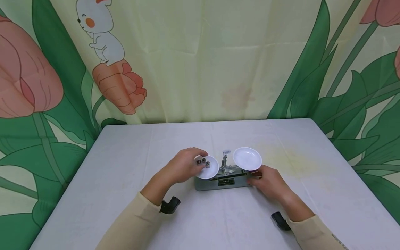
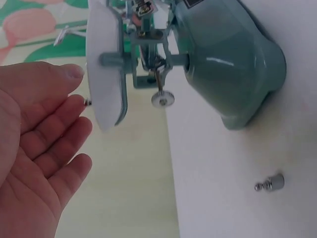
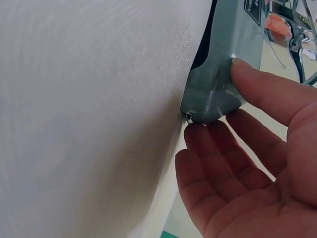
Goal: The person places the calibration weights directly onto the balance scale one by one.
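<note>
1. Scale (image 1: pixel 206 185): upright on the desk (image 1: pixel 218 222), broad base down, apparently for stability.
2. Right hand (image 1: pixel 272 182): lightly holds the base's end between thumb and fingertips, a grip suited to steadying it.
3. Left hand (image 1: pixel 184 165): at the left pan's (image 1: pixel 213 171) outer rim, thumb and fingers narrowly spaced; whether they pinch anything cannot be told.
4. Weights (image 1: pixel 207 164), three: grouped by those fingertips, within easy reach.
5. Spare weight (image 2: pixel 276 182): stands on the desk, apart from the base.
6. Right pan (image 1: pixel 247 158): white, raised beside the right hand.
</note>
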Available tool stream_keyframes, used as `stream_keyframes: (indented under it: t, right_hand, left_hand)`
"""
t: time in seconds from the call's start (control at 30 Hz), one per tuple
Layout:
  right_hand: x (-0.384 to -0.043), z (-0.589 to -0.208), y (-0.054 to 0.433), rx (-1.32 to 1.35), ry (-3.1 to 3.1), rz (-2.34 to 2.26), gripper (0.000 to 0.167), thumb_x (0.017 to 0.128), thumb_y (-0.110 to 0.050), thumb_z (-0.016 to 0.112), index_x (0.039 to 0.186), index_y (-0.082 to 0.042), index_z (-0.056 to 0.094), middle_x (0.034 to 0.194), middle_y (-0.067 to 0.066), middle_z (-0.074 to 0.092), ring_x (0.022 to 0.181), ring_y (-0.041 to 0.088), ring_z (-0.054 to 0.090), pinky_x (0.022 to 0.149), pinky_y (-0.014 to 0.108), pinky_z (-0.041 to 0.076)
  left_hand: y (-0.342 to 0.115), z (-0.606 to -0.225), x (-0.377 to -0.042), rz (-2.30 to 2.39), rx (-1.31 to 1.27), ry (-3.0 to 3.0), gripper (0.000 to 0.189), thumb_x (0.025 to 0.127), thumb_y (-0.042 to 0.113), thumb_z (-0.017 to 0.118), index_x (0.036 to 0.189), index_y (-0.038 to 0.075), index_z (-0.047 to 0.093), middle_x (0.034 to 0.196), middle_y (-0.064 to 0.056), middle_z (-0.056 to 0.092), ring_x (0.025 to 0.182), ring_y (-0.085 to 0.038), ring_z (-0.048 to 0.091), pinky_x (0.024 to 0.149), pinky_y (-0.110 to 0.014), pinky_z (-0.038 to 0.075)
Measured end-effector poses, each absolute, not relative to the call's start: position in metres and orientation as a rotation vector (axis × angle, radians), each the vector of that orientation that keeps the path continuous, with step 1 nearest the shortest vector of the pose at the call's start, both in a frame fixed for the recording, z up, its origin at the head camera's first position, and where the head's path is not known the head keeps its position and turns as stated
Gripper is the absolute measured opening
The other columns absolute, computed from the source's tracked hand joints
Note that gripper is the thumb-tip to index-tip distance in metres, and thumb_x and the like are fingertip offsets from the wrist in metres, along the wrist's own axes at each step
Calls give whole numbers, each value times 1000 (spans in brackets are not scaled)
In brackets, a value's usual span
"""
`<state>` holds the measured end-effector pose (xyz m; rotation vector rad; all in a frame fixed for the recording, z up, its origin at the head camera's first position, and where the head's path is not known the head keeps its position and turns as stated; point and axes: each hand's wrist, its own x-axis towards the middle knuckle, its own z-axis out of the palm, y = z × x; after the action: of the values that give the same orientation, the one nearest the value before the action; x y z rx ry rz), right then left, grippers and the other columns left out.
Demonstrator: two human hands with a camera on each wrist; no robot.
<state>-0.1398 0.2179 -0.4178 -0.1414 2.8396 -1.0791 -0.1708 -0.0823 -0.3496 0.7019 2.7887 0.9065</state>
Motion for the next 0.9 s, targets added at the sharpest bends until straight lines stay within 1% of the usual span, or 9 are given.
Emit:
stream_keyframes:
  t: [0.13,0.3,0.53,0.73,0.9]
  right_hand:
    - [-140,-417,218,-126,2831,-1078,49,83,-13,79,124,5,61,112,18,69,106,38,65,85,50,55]
    - [-140,-417,217,-119,2824,-1071,49,83,-13,79,125,6,61,113,19,69,106,38,65,86,51,54]
    - [-139,-417,217,-129,2826,-1060,51,82,-13,80,126,6,60,114,19,68,106,38,65,88,53,53]
    - [-139,-416,217,-137,2835,-1049,51,81,-14,80,124,7,61,113,20,69,105,38,65,87,53,53]
    - [-140,-417,216,-145,2830,-1052,52,81,-14,80,125,7,60,114,21,68,105,39,65,89,54,52]
  left_hand:
    - [-95,-349,-167,939,616,2819,38,90,12,76,127,8,66,128,-5,64,125,-25,56,104,-42,46]
    - [-113,-357,-161,960,517,2837,40,89,11,77,127,6,66,127,-5,65,125,-27,56,103,-45,46]
    - [-136,-383,-155,939,343,2831,36,89,10,76,124,6,68,122,-5,68,122,-27,58,102,-45,47]
    - [-142,-398,-154,921,312,2799,33,89,8,75,122,7,69,119,-4,68,122,-27,58,102,-46,47]
    - [-141,-406,-159,888,300,2768,30,89,8,75,119,9,70,115,-2,68,118,-27,59,98,-44,50]
